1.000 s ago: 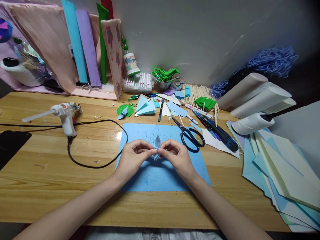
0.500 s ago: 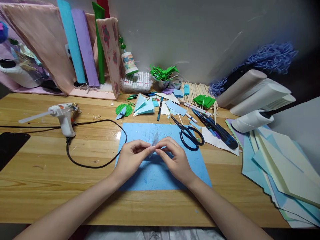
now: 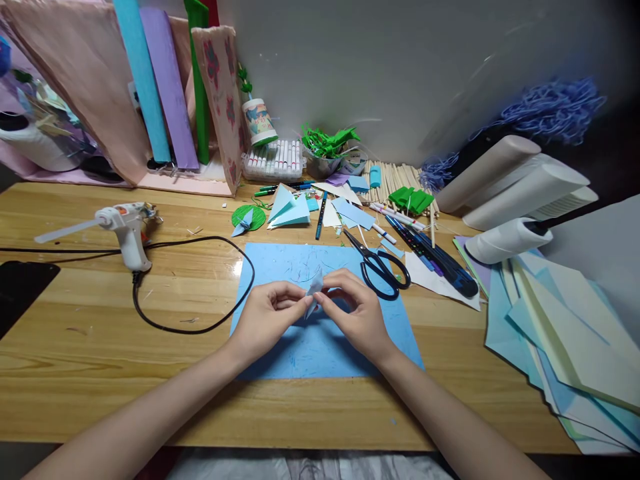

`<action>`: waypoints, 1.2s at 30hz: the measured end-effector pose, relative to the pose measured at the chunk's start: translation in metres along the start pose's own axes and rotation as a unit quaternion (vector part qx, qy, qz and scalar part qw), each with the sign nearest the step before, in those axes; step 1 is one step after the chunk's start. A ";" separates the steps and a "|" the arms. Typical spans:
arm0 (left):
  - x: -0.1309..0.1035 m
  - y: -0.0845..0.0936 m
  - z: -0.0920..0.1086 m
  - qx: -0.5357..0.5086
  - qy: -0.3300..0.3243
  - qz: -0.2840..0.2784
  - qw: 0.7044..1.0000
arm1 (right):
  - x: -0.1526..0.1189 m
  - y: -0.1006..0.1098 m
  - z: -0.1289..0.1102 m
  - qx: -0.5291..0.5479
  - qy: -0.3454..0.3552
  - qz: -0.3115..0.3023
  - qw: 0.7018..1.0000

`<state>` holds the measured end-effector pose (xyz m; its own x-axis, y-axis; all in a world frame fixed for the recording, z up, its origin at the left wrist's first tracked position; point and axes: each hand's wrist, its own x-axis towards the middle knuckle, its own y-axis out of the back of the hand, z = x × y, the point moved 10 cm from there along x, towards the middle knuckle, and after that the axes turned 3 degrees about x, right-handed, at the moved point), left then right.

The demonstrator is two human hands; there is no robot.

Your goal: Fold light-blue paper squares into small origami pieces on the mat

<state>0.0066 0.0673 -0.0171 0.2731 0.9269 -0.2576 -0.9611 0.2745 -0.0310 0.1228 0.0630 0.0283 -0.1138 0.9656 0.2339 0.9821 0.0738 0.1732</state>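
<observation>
A small folded piece of pale blue paper [image 3: 315,287] stands between my fingertips, above a blue sheet [image 3: 320,353] on the wooden table. My left hand [image 3: 270,317] pinches it from the left, thumb against its lower part. From the right, my right hand [image 3: 357,313] grips the same piece between thumb and fingers. The two thumb tips nearly meet at the paper. Black-handled scissors [image 3: 383,273] lie beyond my right hand, partly on the sheet. A blue folded paper shape [image 3: 243,223] rests on a green round piece [image 3: 257,218] behind the sheet.
A white glue gun [image 3: 130,237] stands at the left, its black cable [image 3: 195,331] looping to the sheet. Pens, paper scraps and wooden sticks [image 3: 395,175] lie along the back. Stacked papers [image 3: 575,320] and white rolls [image 3: 505,241] occupy the right.
The folded paper has turned and shows more of its face between my fingers. Both hands still grip it, with the fingers slightly shifted. The view has moved slightly.
</observation>
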 end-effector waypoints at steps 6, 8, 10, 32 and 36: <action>-0.001 -0.003 0.002 -0.020 0.009 -0.033 0.999 | -0.004 0.001 -0.015 -0.050 0.088 -0.003 0.995; -0.001 -0.004 0.000 -0.032 0.017 -0.043 0.998 | -0.006 0.002 -0.023 -0.088 0.147 -0.006 0.985; -0.001 -0.006 -0.001 -0.048 0.029 -0.054 0.997 | -0.010 0.000 -0.032 -0.129 0.210 -0.023 0.969; 0.001 0.004 0.004 -0.019 0.010 -0.020 1.000 | 0.003 -0.004 0.006 -0.046 0.003 -0.057 0.997; 0.001 0.007 0.010 0.034 -0.031 -0.001 0.999 | 0.002 -0.006 0.013 0.000 -0.040 -0.053 0.998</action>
<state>0.0003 0.0724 -0.0075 0.2785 0.9398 -0.1979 -0.9562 0.2906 0.0342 0.1188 0.0673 0.0151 -0.2044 0.9691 0.1378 0.9651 0.1760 0.1937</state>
